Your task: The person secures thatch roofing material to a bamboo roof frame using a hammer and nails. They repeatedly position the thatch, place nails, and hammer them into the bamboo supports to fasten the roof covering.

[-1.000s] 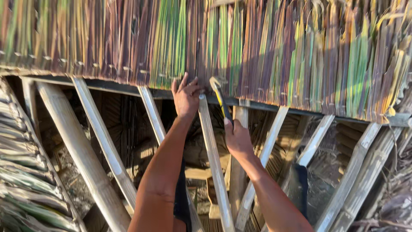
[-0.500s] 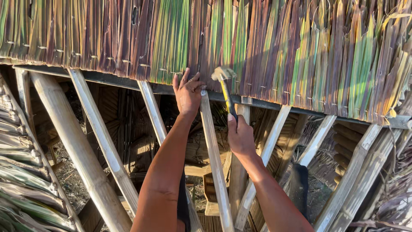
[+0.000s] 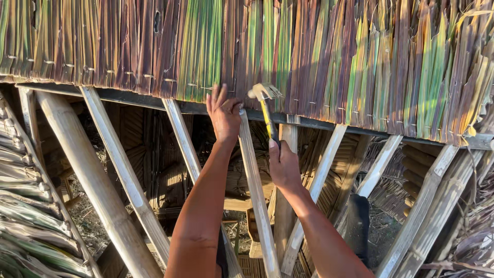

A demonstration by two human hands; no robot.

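Observation:
My right hand (image 3: 283,166) grips the black and yellow handle of a claw hammer (image 3: 264,104). Its metal head is raised against the lower edge of a panel of dried palm-leaf thatch (image 3: 309,56). My left hand (image 3: 224,112) presses on that same lower edge, fingers spread upward, just left of the hammer head. Between my two arms a pale wooden rafter (image 3: 256,195) runs down from the thatch edge. A dark horizontal batten (image 3: 128,98) lies under the thatch.
Several more pale rafters slant down on both sides, and a thick round pole (image 3: 92,185) stands at the left. Loose thatch layers (image 3: 25,216) hang at the far left. Below the frame, ground and stacked thatch show far down.
The hammer head has risen from a lowered, tilted position to the thatch edge. My right hand moved up slightly. My left hand stayed on the edge.

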